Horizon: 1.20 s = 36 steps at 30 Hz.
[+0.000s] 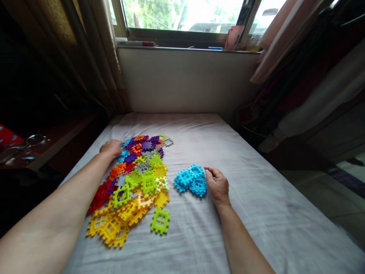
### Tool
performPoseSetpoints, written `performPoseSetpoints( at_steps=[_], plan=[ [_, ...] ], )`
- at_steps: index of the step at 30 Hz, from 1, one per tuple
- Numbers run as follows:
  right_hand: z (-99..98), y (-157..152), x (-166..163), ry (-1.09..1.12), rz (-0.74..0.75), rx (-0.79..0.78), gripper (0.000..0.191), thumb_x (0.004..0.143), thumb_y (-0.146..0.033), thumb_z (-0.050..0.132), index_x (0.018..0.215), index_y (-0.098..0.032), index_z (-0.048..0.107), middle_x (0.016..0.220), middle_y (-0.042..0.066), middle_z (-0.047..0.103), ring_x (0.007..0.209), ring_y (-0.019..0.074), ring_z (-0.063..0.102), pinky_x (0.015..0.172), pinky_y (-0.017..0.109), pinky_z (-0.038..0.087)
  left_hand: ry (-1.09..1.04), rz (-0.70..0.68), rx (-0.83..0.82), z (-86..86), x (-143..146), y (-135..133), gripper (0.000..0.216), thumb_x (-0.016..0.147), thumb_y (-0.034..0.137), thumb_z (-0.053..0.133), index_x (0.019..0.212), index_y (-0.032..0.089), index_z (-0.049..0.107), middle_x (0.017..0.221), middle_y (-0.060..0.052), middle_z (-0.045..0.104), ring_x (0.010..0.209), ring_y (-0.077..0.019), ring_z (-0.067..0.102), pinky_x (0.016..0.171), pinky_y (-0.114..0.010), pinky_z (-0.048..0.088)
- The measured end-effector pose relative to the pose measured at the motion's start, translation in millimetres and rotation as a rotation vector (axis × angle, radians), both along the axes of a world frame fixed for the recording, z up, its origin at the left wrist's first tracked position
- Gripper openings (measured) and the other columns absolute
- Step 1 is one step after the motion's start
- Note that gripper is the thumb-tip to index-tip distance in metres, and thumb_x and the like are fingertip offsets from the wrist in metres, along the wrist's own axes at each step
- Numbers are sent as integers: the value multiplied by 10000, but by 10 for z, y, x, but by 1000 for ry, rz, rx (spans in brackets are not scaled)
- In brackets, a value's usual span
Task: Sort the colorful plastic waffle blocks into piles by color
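Note:
My left hand (111, 147) reaches to the far left side of a mixed pile of plastic interlocking tiles (141, 179). Its fingers are bent in around a light blue interlocking tile (124, 144) at the pile's edge; the fingertips are partly hidden. To the right of that pile lies a small heap of light blue interlocking tiles (191, 179), some with window or round cut-outs. My right hand (218, 184) rests at this heap's right edge, with thumb and fingers closed on the rim of a blue tile. Yellow, green, red, purple, orange and grey tiles overlap in the mixed pile.
A single green tile (160, 221) lies apart near the pile's front. Everything rests on a bed-like surface with a wrinkled pale sheet (256, 213). A wall and window sill (188, 49) with a pink cup (234, 37) stand behind; curtains (97, 49) hang left.

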State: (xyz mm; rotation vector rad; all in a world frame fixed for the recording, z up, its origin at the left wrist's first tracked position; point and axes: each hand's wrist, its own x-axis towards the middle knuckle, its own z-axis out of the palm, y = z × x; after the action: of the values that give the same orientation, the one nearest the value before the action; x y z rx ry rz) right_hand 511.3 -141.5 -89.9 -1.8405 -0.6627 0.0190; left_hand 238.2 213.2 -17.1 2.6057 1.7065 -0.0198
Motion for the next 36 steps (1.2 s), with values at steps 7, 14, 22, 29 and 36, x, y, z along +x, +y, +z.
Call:
performPoseSetpoints(
  at_steps=[7,14,22,29,36],
  plan=[
    [-12,-2,7,-14,15,-5,388,759,-493,514,834,-209,767,887,87,769,800,224,692,725,319,553,-9,-15,80,35,-137,-20,406,841,397,552,1179,256,728,1292,-90,680,1153,-331,630,934,-406,518],
    [-5,13,8,-9,11,7,359,754,-464,508,815,-213,758,874,83,768,799,223,691,727,323,550,-273,-514,241,247,214,-750,309,878,404,545,1041,230,741,1367,-83,620,1226,-264,597,1088,-397,444],
    [-20,15,42,-3,8,22,358,757,-453,511,830,-209,763,873,77,771,808,222,692,797,336,544,-254,-970,197,127,1110,-1978,185,902,314,560,983,252,714,1294,-62,672,1053,-214,678,926,-372,536],
    [-10,25,26,18,-4,14,375,760,-457,491,836,-211,764,883,82,770,827,224,688,796,331,532,-161,-1023,156,87,1446,-2247,189,849,346,616,939,230,736,1198,-92,707,952,-239,698,878,-392,536],
    [3,19,23,36,-15,13,383,755,-465,493,838,-206,762,897,91,771,837,232,690,819,351,533,-243,-988,89,5,1445,-2163,273,849,414,656,1053,239,699,1218,-80,698,1029,-215,684,878,-334,543]
  ],
)
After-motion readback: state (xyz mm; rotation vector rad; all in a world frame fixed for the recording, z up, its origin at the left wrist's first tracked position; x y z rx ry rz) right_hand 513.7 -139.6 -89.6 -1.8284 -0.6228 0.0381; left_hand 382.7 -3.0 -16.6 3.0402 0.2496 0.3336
